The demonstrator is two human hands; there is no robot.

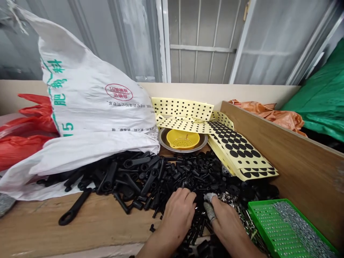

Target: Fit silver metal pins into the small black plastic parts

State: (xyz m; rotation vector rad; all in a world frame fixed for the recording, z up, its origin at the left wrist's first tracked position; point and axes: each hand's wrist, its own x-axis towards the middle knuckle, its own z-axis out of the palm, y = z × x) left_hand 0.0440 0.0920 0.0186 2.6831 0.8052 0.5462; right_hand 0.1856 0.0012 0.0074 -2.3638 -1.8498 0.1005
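I had both hands down in the heap of black plastic parts (166, 175) that spread across the wooden bench (88, 222) from the mouth of the white sack (88, 122) toward the wooden board (290, 154) on the right. My left hand (177, 215) lay palm down on the pile, fingers curled into the small pieces; I could not tell whether they gripped any one piece. My right hand (225, 222), its forefinger wrapped in a grey fingertip cover (209, 206), rested just beside it, fingers bent into the same parts, grip likewise unclear. The long handle-like parts lay every way; one lone handle (76, 207) sat apart on the bare bench, its long axis running from near left to far right, ring end toward me. Behind the heap stood a steel bowl (165, 138) holding a yellow strainer (182, 139), with yellow dotted sheets (236, 147) beside it. A green tray (264, 222) of small metal bits sat at my right.
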